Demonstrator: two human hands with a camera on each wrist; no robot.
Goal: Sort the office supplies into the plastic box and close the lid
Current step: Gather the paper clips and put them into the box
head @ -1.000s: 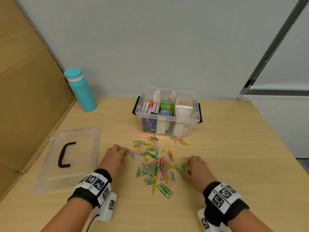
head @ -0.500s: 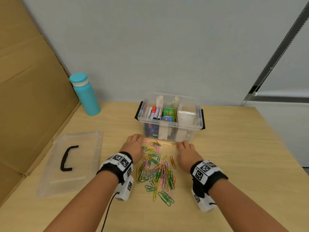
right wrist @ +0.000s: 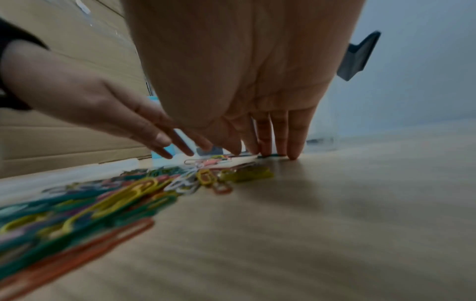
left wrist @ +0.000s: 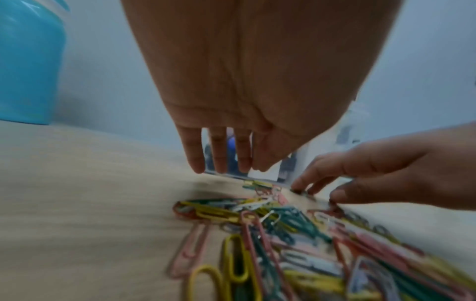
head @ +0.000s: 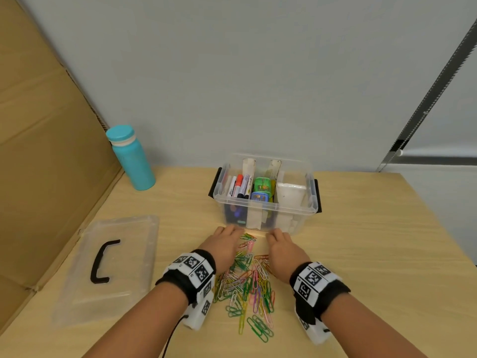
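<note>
A heap of coloured paper clips point(head: 247, 282) point(left wrist: 296, 234) point(right wrist: 115, 195) lies on the wooden table in front of the clear plastic box point(head: 307, 202), which holds markers, small tins and white items. My left hand point(head: 224, 241) point(left wrist: 221, 163) and right hand point(head: 278, 244) point(right wrist: 268, 148) stand on either side of the heap's far end, just before the box. Both have straight fingers pointing down; the right fingertips point(right wrist: 292, 155) touch the table, the left ones hover just above it. Neither holds anything. The clear lid point(head: 108, 270) with a black handle lies to the left.
A teal bottle point(head: 131, 158) stands at the back left beside a cardboard sheet point(head: 44, 151) leaning along the left edge. Bare table point(head: 374, 254) stretches to the right of the box and hands. A pale wall rises behind the table.
Both hands moved forward from the sides of the clip heap to its far end by the box, pushing the clips into a narrower pile between them.
</note>
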